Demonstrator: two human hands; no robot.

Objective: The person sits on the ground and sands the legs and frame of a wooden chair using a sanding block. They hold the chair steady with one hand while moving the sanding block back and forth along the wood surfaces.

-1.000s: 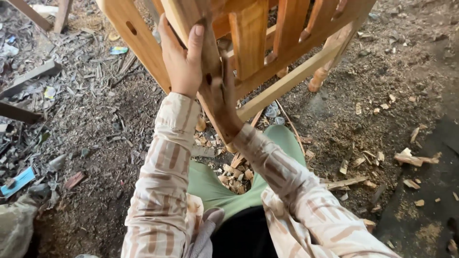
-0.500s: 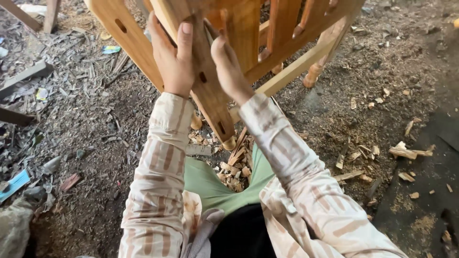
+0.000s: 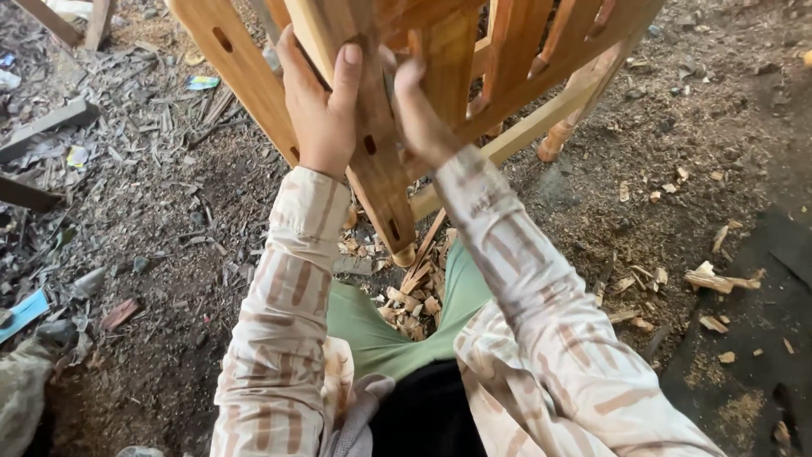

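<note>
Wood fills the top of your view: a bare, pale wooden furniture frame [image 3: 440, 76], with slats, rails and mortise slots, runs from about 10 o'clock to 2 o'clock above your lap, tipped over so that one flat leg [image 3: 372, 161] slants down toward the centre and ends in a small rounded foot just above the chips on the ground. Your left hand [image 3: 320, 114] is wrapped around that flat leg at 11 o'clock, thumb up along its face and fingers closed behind it, a full holding grip. Your right hand [image 3: 419, 114] sits at 12 o'clock, just beside the left, fingers curled against the same leg where it meets an upright slat; whether it clamps or only presses you cannot tell, because the fingertips are hidden behind the wood. Judge the frame as stiff and fairly heavy for its bulk, awkward more than fragile, with the joints as the weak points. The unfinished surface should give dry, sure friction, though edges and slots may splinter. Take hold on the thick leg or the long rails, not the thin slats. A turned leg [image 3: 568, 127] rests on the dirt at 2 o'clock. Wood chips [image 3: 414, 296] lie between your knees at 6 o'clock.
</note>
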